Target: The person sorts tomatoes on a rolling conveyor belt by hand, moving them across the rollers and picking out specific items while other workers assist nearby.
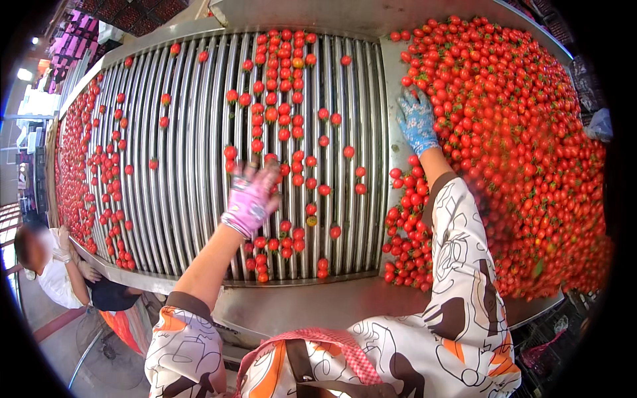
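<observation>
My left hand [250, 199], in a pink patterned glove, is over the steel roller conveyor [204, 124], fingers spread and a little blurred. Small red tomatoes [284, 120] lie around it in the grooves between rollers; what is under the palm is hidden. One yellowish tomato [311, 221] rests to the right of that hand. My right hand [418, 121], wearing a blue flowered glove, reaches along the steel plate [395, 109] beside the rollers. Its fingers are extended at the left edge of a large tomato heap [497, 114], holding nothing that I can see.
A smaller cluster of tomatoes [410, 229] lies on the plate near my right forearm. More tomatoes [74, 164] crowd the conveyor's far left. A steel side rail [308, 282] runs before me. Another person [62, 283] is at the lower left. Stacked crates [74, 37] stand upper left.
</observation>
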`<state>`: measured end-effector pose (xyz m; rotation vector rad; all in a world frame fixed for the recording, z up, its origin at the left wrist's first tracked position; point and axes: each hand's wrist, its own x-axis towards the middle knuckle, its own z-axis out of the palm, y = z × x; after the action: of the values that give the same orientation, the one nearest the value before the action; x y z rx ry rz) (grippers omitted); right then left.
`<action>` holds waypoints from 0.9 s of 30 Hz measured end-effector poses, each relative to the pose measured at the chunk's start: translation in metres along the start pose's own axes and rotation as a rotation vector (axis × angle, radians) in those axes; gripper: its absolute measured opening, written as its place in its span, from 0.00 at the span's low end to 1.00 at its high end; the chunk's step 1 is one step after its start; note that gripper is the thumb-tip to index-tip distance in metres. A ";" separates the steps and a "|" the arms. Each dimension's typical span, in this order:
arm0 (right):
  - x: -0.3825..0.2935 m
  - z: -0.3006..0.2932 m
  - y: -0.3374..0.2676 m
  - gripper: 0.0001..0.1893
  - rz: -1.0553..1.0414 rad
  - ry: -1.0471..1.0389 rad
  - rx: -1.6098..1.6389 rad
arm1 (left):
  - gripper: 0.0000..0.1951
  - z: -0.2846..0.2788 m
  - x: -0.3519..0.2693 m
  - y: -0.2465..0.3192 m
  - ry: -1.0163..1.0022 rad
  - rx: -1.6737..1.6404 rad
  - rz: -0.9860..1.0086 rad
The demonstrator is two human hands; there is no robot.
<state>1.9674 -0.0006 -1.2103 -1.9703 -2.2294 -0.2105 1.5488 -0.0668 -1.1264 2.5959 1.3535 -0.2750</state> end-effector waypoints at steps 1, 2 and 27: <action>-0.002 0.001 0.003 0.19 -0.005 0.003 -0.009 | 0.29 -0.029 0.010 -0.004 -0.030 -0.068 -0.136; -0.004 0.001 0.006 0.18 -0.009 0.005 -0.017 | 0.29 -0.017 0.011 -0.024 0.129 0.027 -0.212; -0.008 0.004 0.004 0.19 0.022 0.006 0.074 | 0.17 -0.035 0.209 -0.077 0.497 0.136 -0.529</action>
<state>1.9725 -0.0073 -1.2159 -1.9524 -2.1780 -0.1292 1.6058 0.1497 -1.1528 2.4524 2.2588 0.2359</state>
